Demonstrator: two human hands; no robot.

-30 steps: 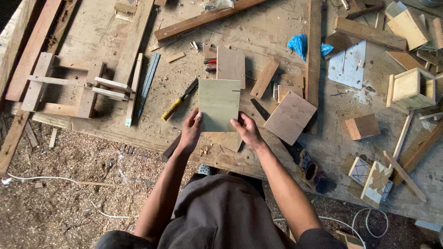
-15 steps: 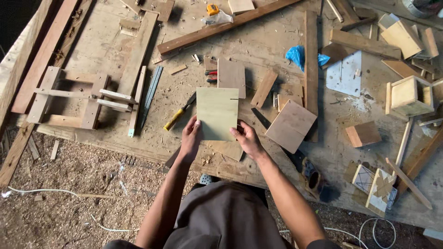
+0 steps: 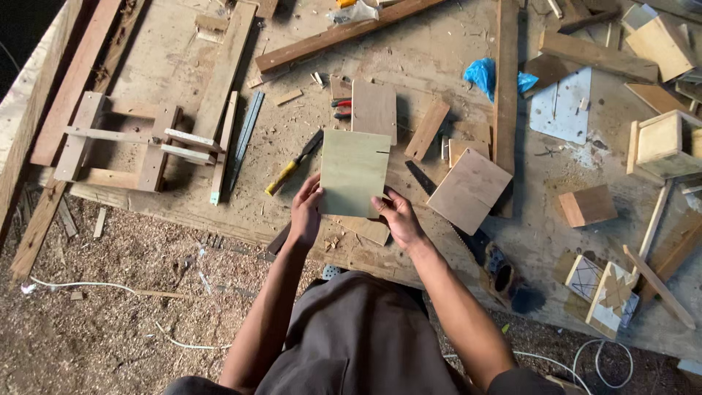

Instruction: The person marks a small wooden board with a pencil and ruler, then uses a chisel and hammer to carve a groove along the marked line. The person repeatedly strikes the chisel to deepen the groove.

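Note:
A thin, pale greenish plywood panel point(image 3: 355, 170) with a short slit in its right edge is held flat above the workbench point(image 3: 183, 197). My left hand point(image 3: 305, 211) grips its lower left edge and my right hand point(image 3: 395, 217) grips its lower right corner. Just beyond the panel lie a yellow-handled chisel point(image 3: 292, 166), a brown board point(image 3: 374, 110) and red-handled pliers point(image 3: 341, 109). A handsaw point(image 3: 468, 238) lies to the right of my right hand.
A square brown board point(image 3: 469, 189) rests at the right, with a blue plastic bag point(image 3: 482, 75), small wooden boxes point(image 3: 662, 144) and offcuts beyond. A wooden frame jig point(image 3: 131, 143) sits at the left. Long battens cross the bench. Sawdust and white cables point(image 3: 168, 338) cover the floor.
The view has shifted slightly, so bench and panel sit a little lower in frame. Both hands keep the same hold on the panel.

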